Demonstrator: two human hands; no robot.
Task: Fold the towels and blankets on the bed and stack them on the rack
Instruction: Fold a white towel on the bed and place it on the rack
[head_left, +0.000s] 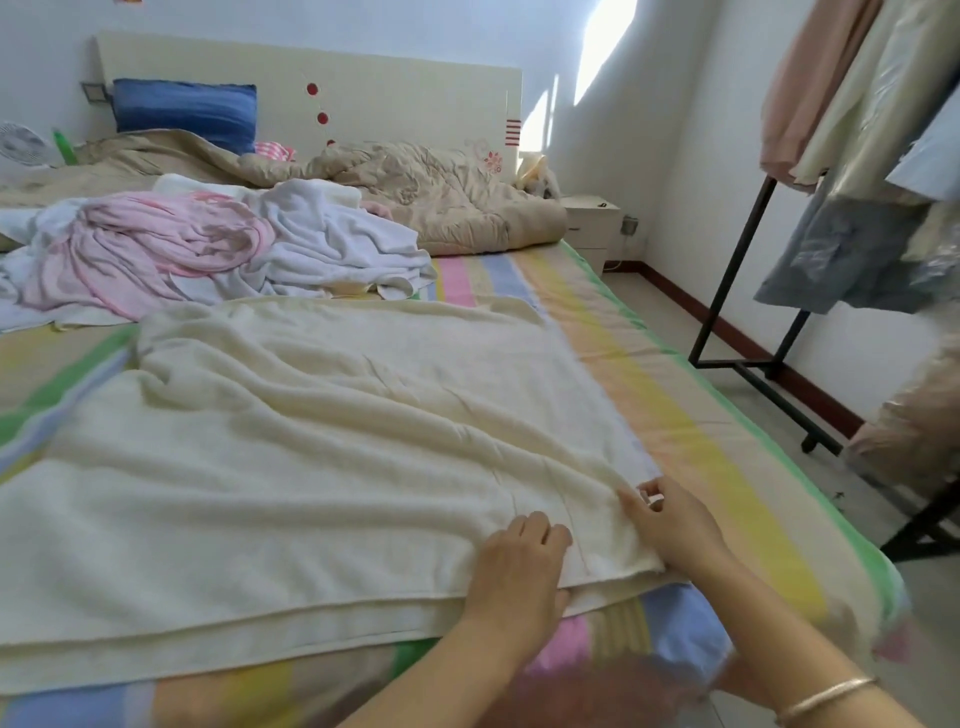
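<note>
Can't make out a single word, number or brand anywhere. Closest to a label: a small white tab (655, 501) around 4 o'clock, at the corner of the cream towel (311, 441) pinched by the right hand (670, 525), but way too small and blurry to read. Up on the headboard (415, 98), 11 to 12 o'clock, just decoration: red dots (311, 89), a block of short red stripes (512, 133) and a red flower motif (491, 161). No letters in any of that.
</note>
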